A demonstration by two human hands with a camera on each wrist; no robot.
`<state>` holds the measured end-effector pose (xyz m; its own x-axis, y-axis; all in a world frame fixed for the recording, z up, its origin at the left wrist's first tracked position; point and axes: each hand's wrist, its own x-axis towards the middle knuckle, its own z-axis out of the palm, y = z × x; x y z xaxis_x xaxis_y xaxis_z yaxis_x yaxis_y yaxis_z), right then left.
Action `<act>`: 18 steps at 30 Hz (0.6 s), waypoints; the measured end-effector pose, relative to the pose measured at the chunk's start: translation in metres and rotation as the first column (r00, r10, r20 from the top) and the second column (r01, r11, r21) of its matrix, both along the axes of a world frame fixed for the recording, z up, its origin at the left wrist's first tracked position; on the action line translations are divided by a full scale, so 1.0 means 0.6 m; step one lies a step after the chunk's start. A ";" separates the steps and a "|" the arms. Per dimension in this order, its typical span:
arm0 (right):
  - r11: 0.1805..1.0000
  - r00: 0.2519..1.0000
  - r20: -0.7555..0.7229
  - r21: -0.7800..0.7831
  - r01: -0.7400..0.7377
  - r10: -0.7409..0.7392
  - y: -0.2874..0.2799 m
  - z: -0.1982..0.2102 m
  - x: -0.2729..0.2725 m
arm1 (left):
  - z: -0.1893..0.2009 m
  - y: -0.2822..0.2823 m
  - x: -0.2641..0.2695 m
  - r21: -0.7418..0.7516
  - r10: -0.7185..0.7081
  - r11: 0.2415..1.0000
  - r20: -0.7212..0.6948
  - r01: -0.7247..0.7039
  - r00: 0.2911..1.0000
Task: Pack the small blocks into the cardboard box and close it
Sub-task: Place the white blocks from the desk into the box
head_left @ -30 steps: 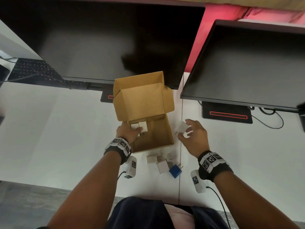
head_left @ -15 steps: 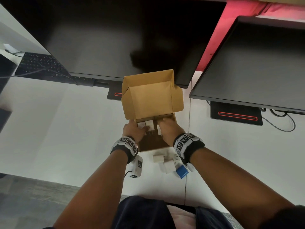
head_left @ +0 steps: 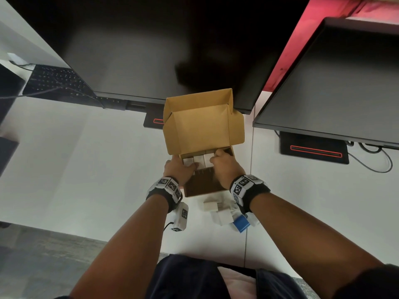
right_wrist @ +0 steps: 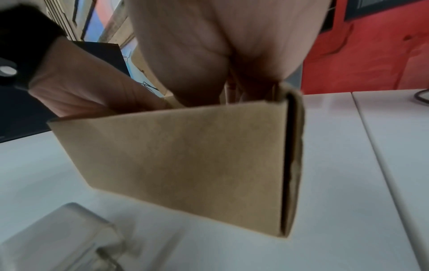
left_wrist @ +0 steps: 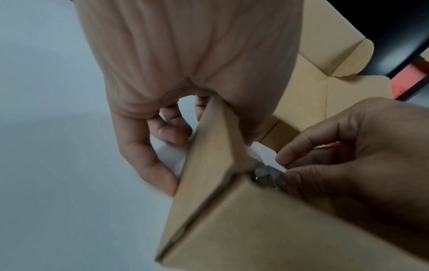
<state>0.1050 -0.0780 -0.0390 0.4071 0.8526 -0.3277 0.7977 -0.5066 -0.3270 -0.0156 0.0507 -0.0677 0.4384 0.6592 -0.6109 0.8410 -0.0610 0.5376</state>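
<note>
The cardboard box (head_left: 195,187) stands open on the white desk, its lid (head_left: 200,130) upright at the back. Three white blocks (head_left: 199,161) sit in a row along its far wall. My left hand (head_left: 180,169) grips the box's left wall (left_wrist: 209,146), thumb inside and fingers outside. My right hand (head_left: 223,167) reaches into the box and pinches the rightmost white block (left_wrist: 264,155) between its fingertips (left_wrist: 284,159). In the right wrist view, the box's front wall (right_wrist: 181,165) hides the fingers. Several loose white blocks (head_left: 216,210) and a blue block (head_left: 241,223) lie just in front of the box.
Two dark monitors (head_left: 151,50) overhang the desk behind the box, with their stands (head_left: 313,147) on it. A keyboard (head_left: 56,83) lies at the far left. A cable (head_left: 375,162) trails at the right. A blurred pale block (right_wrist: 58,238) lies near my right wrist.
My right hand brought a white block from the desk right of the box into the box, beside the two others. My left hand stayed on the box's left wall.
</note>
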 end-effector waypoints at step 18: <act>0.950 0.942 -0.137 0.114 -0.292 0.306 -0.151 0.029 -0.059 | 0.013 -0.029 -0.022 -0.067 0.115 0.992 0.119 -0.108 0.986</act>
<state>0.0697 -0.1687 -0.0217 0.0808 0.9563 -0.2810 0.8456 -0.2150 -0.4886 -0.0291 0.0335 -0.0601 0.4377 0.6719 -0.5975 0.7686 0.0652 0.6364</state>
